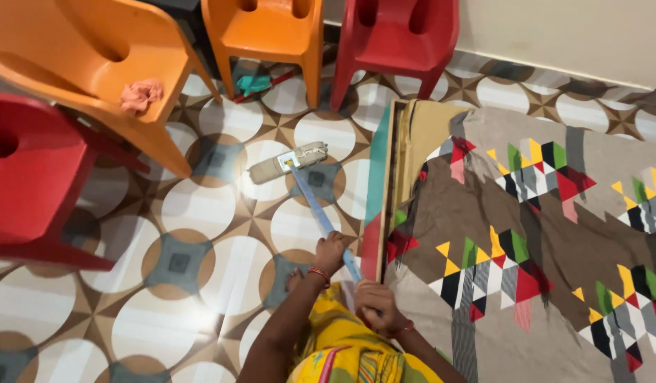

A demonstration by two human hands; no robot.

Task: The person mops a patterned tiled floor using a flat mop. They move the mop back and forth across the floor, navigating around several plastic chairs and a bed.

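Gripping the blue mop handle [326,220], both hands are closed around the shaft. Left hand [330,252] clenched on it higher up the visible length, a red bangle at the wrist. Right hand [374,303] clenched on the lower end, close to the body, just above the yellow patterned garment [345,354].

Handle runs diagonally up and left from the hands to the flat mop head [287,162], which lies on the patterned tile floor [200,213], grey-beige pad down, angled slightly.

Mop head sits between the chair legs and the bed edge. Orange chair [94,57] at upper left carries a crumpled pink cloth [141,94] on its seat. A second orange chair [267,32] and a red chair [402,35] stand beyond the mop head; another red chair [30,177] at far left. A teal cloth [253,84] lies on the floor under the second orange chair.

Bed [526,234] at right, covered in a brown sheet with coloured triangles, its edge just beside the handle.
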